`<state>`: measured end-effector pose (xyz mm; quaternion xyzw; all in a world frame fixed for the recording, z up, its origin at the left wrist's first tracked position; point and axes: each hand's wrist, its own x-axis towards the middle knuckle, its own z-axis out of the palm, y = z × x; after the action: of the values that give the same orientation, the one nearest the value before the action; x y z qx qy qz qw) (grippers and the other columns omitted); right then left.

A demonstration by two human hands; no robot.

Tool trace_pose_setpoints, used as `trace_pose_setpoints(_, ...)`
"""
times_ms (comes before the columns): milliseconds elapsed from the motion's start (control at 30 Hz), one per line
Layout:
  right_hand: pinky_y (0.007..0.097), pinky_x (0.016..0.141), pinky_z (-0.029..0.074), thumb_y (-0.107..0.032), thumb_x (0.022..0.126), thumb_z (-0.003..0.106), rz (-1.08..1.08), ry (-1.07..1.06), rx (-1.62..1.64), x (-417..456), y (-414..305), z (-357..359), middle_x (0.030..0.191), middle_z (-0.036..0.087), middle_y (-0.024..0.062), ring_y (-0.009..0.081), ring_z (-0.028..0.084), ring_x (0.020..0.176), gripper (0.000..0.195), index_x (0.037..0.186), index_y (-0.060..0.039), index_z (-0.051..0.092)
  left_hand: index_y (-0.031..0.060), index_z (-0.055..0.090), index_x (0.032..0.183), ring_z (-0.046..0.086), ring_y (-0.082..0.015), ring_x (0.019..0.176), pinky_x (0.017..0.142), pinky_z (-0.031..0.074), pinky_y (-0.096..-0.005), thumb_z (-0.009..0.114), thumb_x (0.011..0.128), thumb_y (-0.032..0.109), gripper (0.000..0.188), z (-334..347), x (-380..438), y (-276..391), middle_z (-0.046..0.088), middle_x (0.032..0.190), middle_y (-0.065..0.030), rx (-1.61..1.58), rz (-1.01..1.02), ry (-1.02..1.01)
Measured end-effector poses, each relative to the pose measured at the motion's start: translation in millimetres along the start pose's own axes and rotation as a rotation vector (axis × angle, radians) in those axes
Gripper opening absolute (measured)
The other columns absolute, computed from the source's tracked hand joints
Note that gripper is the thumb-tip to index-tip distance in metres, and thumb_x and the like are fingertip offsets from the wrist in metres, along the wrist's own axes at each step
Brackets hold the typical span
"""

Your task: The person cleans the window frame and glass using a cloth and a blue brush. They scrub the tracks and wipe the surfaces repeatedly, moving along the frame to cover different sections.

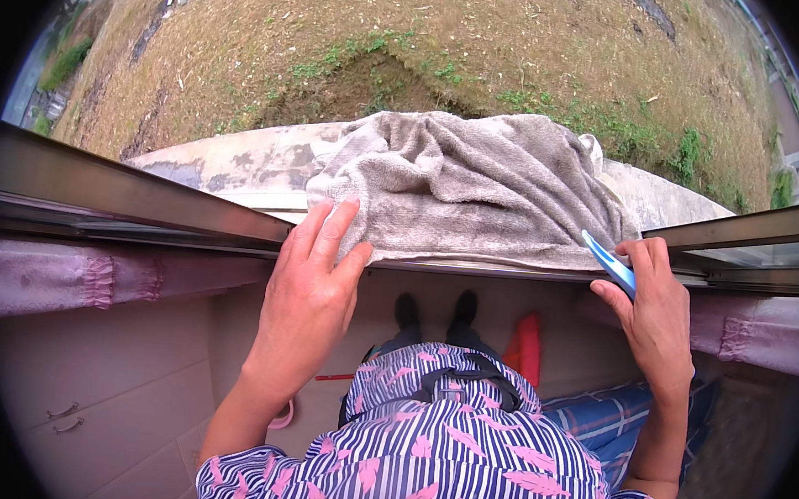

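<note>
A grey-brown fleece blanket (471,192) lies in folds over the sill of an open window and onto the concrete ledge (254,158) outside. My left hand (315,285) rests against its left edge, fingertips on the cloth and thumb apart from the fingers. At the blanket's right end, my right hand (653,306) grips a slim blue-and-white plastic tool (610,264) between thumb and fingers. The tool's pale tip points up and left, over the fabric. Its lower end is hidden by my hand, and its exact kind cannot be told.
Metal window frames flank the opening at left (135,192) and right (751,226). Pink curtains (41,272) hang below them. Drawers (110,383) stand at left, blue plaid fabric (595,412) at right. A red object (525,346) is near my feet. Dry grassy ground (453,40) lies outside.
</note>
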<state>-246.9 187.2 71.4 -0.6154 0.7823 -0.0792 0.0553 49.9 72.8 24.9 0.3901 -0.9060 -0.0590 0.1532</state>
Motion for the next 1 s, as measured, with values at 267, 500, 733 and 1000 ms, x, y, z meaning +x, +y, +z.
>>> trace_pose_setpoints(267, 0.0453, 0.062, 0.04, -0.026, 0.092, 0.053, -0.295, -0.422, 0.313, 53, -50, 7, 0.069, 0.054, 0.0211, 0.0402, 0.053, 0.069, 0.026, 0.088, -0.0005, 0.054, 0.0025, 0.065, 0.095, 0.053, -0.0288, 0.099, 0.084, 0.045, -0.0401, 0.072, 0.067, 0.002, 0.028, 26, -7, 16, 0.058, 0.098, -0.009, -0.275, 0.089, 0.197)
trace_pose_setpoints(500, 0.0512, 0.068, 0.043, -0.03, 0.092, 0.049, -0.477, -0.655, 0.056, 82, -81, 13, 0.07, 0.059, 0.0237, 0.0424, 0.059, 0.074, 0.035, 0.08, 0.0011, 0.058, 0.004, 0.065, 0.084, 0.056, -0.0307, 0.094, 0.081, 0.047, -0.0407, 0.069, 0.071, 0.002, 0.014, 40, -21, 5, 0.06, 0.097, -0.0094, -0.383, 0.065, 0.456)
trace_pose_setpoints(733, 0.049, 0.07, 0.046, -0.029, 0.091, 0.049, -0.53, -0.706, -0.103, 94, -101, 6, 0.073, 0.062, 0.0232, 0.0408, 0.061, 0.076, 0.034, 0.082, 0.0014, 0.061, 0.0002, 0.064, 0.087, 0.063, -0.0254, 0.071, 0.063, 0.05, -0.0314, 0.067, 0.074, -0.003, 0.013, 52, -35, 33, 0.065, 0.082, -0.0116, -1.013, -0.004, 0.199)
trace_pose_setpoints(1000, 0.0487, 0.069, 0.047, -0.03, 0.089, 0.053, -0.56, -0.626, -0.145, 92, -101, 15, 0.072, 0.062, 0.023, 0.0395, 0.062, 0.075, 0.033, 0.081, 0.0009, 0.062, 0.0038, 0.064, 0.099, 0.057, -0.0296, 0.095, 0.081, 0.047, -0.0394, 0.068, 0.07, 0.002, 0.03, 43, -24, 17, 0.061, 0.103, -0.0092, -0.401, 0.001, 0.469)
